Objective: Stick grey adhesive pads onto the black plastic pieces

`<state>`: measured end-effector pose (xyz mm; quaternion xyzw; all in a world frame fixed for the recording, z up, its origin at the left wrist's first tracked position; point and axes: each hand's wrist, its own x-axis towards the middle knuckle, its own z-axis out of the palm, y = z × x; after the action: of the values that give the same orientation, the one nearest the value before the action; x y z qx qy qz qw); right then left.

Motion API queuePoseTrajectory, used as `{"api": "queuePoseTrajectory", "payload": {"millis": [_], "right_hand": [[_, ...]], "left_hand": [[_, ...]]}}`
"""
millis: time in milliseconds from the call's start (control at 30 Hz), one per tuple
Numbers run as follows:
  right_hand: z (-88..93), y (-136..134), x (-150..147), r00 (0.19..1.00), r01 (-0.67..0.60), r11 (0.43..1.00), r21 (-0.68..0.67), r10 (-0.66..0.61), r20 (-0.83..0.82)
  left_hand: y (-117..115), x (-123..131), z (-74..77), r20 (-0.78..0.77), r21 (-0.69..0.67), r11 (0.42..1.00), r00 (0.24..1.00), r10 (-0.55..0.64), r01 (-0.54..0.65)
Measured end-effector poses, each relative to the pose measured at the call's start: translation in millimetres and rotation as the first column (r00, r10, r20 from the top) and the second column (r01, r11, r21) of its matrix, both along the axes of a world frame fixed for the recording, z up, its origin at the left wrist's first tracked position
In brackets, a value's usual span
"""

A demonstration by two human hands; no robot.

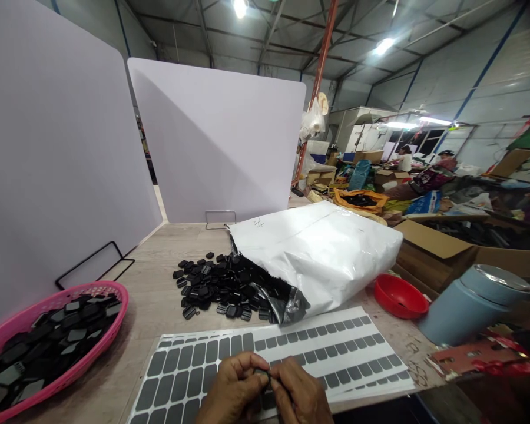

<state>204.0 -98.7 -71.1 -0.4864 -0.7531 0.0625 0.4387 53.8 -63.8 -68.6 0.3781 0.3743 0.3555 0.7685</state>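
Both of my hands meet at the bottom middle of the view. My left hand (232,391) and my right hand (298,393) pinch together a small black plastic piece (262,372) with their fingertips. They hover over a white sheet of grey stickers (335,347) lying on the wooden table (154,294). A pile of small black pieces (221,285) spills from a torn white plastic bag (322,253) just beyond the sheet. A pink basket (110,330) at the left holds several black pieces with grey stickers on them.
White divider panels (216,135) stand at the left and back on wire feet. A red bowl (400,296) and a grey-blue flask (472,306) sit at the right. Cardboard boxes (437,247) and clutter fill the right side, with people far behind.
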Motion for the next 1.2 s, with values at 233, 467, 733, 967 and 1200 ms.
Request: {"api": "queuePoseTrajectory", "payload": {"millis": [233,467,733,967,1200], "right_hand": [[7.8,6,9,0.977,0.093,0.984,-0.155,-0.06,0.204],[41.0,33,0,0.917,0.259,0.917,-0.304,-0.134,0.377],[28.7,57,-32,0.846,0.303,0.923,-0.236,-0.147,0.513],[28.4,62,-20,0.878,0.187,0.941,-0.281,-0.032,0.477],[31.2,66,-21,0.935,0.13,0.929,-0.345,0.001,0.354]], "left_hand": [[5,-32,39.9,-0.476,0.38,0.924,0.846,0.24,-0.049],[16,-49,35.7,-0.639,0.618,0.748,0.708,0.299,0.242],[11,-41,1.4,-0.646,0.723,0.507,0.72,0.253,0.47],[16,-44,-9.5,-0.645,0.737,0.484,0.706,0.294,0.472],[13,-39,7.3,-0.605,0.697,0.6,0.771,0.198,0.393]]}}
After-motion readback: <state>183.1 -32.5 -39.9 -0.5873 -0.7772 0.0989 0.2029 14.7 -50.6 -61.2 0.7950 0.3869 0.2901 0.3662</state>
